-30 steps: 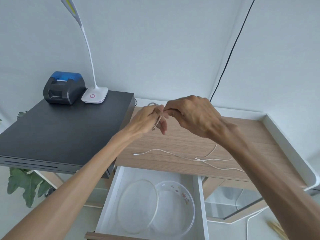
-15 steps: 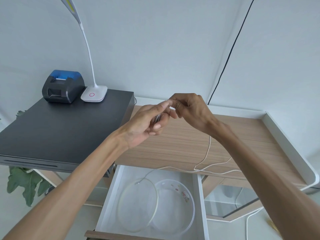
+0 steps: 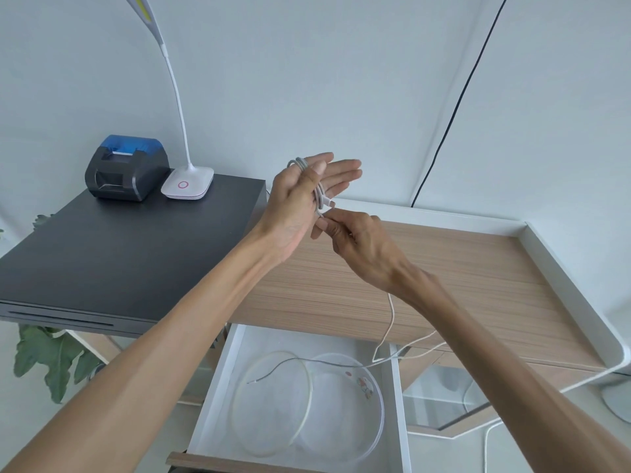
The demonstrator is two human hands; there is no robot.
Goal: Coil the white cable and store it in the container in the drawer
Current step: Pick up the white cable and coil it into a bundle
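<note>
Above the desk, hands winding white cable.

A receipt printer and, just at its 3 o'clock, a desk lamp base are set at the back of a cash drawer box. At the box's 3 o'clock a wooden tray-top table is found. At the table's 6 o'clock an open drawer is seen, with a round container in it and a lid just at its 9 o'clock.
</note>
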